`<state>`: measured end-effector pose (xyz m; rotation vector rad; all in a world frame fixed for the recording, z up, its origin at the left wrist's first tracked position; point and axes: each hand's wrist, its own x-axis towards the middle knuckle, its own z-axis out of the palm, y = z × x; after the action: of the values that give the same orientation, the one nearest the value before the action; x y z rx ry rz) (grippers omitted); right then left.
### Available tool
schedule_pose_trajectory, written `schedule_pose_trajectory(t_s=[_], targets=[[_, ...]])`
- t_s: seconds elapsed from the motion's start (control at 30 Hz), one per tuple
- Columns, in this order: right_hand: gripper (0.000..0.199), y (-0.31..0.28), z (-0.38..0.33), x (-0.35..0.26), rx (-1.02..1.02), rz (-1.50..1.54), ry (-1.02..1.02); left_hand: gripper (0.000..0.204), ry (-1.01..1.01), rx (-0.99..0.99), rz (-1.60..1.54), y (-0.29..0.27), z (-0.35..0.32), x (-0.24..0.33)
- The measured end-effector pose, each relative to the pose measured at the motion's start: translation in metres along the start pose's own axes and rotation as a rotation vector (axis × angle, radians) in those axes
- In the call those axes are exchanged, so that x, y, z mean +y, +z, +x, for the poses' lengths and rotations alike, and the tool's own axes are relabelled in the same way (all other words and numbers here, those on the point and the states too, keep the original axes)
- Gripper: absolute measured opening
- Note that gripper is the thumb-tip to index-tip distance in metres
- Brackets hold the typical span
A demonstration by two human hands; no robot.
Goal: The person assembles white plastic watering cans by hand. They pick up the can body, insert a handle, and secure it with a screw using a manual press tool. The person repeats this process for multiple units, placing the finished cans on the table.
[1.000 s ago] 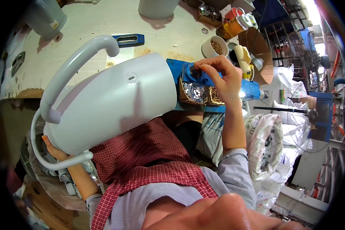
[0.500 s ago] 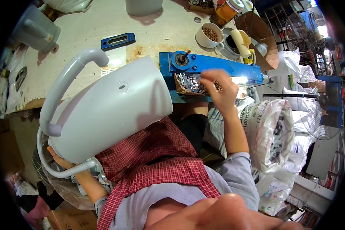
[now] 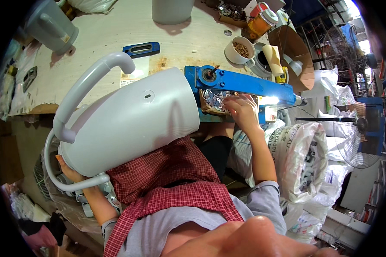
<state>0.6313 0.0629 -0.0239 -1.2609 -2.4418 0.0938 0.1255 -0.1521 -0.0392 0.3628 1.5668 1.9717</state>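
Observation:
A large pale grey plastic jug (image 3: 128,124) lies tilted across my lap, its wide end toward the blue machine. Curved tubular handles (image 3: 79,92) run off its far end, and a small slot sits in a round recess on its side. My left hand (image 3: 70,171) holds the jug at its base end, partly hidden behind the lower tube. With bent fingers, my right hand (image 3: 243,112) reaches into a box of flat metal washers (image 3: 215,100) under the machine's arm. Its fingertips are down at the washers, and anything between them is hidden.
The blue machine arm (image 3: 253,83) carries an upright copper-coloured pin. Behind it stand a white cup of small brass-coloured parts (image 3: 240,51) and a jar (image 3: 259,25). A blue block (image 3: 141,49) lies on the table. Right: an open white sack (image 3: 302,167) and a fan (image 3: 360,128).
My right hand has come down from above the parts box to the washers. My left hand keeps hold of the jug. The whole view has shifted slightly.

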Motion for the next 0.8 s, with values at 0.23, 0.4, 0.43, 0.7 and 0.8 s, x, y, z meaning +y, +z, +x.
schedule_pose_trajectory(t_s=[0.23, 0.4, 0.43, 0.7, 0.8], targets=[[0.031, -0.057, 0.087, -0.055, 0.677, 0.031, -0.279, 0.061, -0.045, -0.027, -0.104, 0.023, 0.007, -0.001], [0.029, -0.053, 0.106, -0.050, 0.611, -0.052, -0.387, 0.058, -0.072, -0.094, -0.151, 0.038, 0.010, -0.006], [0.029, -0.052, 0.106, -0.050, 0.600, -0.058, -0.389, 0.058, -0.080, -0.063, -0.148, 0.043, 0.010, -0.006], [0.027, -0.051, 0.080, -0.055, 0.564, 0.444, -0.061, 0.056, 0.007, -0.042, -0.177, 0.078, 0.028, -0.015], [0.029, -0.061, 0.059, -0.056, 0.348, 0.782, 0.063, 0.057, 0.066, -0.125, -0.154, 0.114, 0.024, -0.019]])
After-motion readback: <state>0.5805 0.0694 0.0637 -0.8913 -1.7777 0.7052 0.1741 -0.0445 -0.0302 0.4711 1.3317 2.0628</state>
